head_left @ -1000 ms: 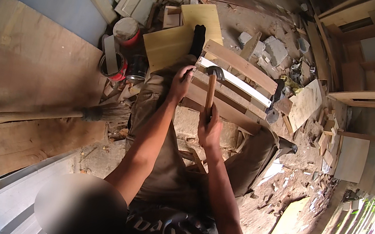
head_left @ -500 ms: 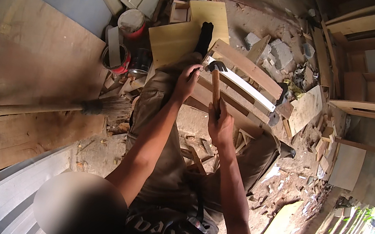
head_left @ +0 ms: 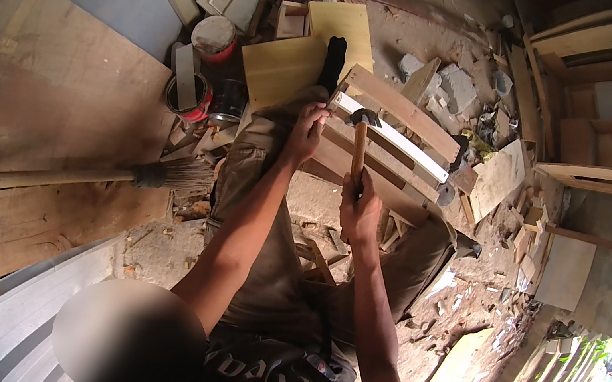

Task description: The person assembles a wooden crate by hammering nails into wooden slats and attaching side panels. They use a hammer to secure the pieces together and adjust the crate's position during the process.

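My right hand [head_left: 360, 212] is closed around the wooden handle of a claw hammer [head_left: 360, 150]. The dark hammer head is over a white strip [head_left: 410, 151], near its left end; I cannot tell whether they touch. That strip lies across a slatted wooden frame [head_left: 404, 112], between brown slats. At the frame's left end my left hand [head_left: 306, 130] is closed, with its fingertips at the corner beside the strip's end. Whether a small piece such as a nail is pinched there is too small to see. The frame rests slanted between my legs.
Paint cans [head_left: 190, 95] stand left of my leg, near a stick broom [head_left: 175, 173]. Yellowish boards [head_left: 282, 70] lie under my dark-socked foot. Broken concrete blocks [head_left: 456, 89] and wood scraps litter the ground beyond the frame. Wooden furniture frames [head_left: 608, 174] stand at the right.
The hammer head has shifted slightly right and toward me, away from the strip's left end, and its handle is more upright. My left hand stays at the frame's corner.
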`<state>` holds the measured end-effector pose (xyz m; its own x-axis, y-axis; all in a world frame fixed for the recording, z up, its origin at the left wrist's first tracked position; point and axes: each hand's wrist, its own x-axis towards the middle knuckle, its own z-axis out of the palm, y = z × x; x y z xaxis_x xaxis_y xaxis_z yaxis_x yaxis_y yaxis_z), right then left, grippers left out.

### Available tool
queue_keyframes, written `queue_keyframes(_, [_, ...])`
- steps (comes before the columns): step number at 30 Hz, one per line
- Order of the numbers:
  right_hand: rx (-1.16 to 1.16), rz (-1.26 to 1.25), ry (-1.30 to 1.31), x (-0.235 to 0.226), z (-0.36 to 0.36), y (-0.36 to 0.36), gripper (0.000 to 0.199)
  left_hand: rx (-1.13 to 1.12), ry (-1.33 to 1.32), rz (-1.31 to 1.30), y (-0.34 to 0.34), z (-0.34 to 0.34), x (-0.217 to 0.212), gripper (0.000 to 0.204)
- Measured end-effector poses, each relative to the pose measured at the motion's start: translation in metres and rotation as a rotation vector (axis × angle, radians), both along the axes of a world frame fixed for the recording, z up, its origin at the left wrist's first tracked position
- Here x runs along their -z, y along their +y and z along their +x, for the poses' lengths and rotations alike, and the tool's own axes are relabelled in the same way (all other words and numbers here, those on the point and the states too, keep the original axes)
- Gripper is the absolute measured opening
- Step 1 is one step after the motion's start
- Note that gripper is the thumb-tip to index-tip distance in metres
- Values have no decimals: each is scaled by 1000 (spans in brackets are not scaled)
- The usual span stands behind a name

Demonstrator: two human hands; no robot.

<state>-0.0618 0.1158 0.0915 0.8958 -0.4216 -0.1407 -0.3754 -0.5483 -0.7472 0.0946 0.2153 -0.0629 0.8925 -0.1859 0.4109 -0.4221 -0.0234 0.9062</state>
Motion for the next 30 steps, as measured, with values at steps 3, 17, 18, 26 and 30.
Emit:
queue_keyframes(3, [18,15,-29,4,-3,4,36,32,10,-30,-1,2,0,19])
queue_keyframes(17, [-126,-25,-188,10,0,16,40,21,22,5,1,1,-5,21])
queue_keyframes(18, [-126,-31,-242,14,-1,16,41,29,21,4,1,0,-7,21])
queue_keyframes(26, [-106,-76,-447,38,-4,18,44,44,-60,7,2,5,-5,16])
queue_keyframes(30, [-54,13,-298,19,-6,18,43,50,-6,8,4,4,-4,18])
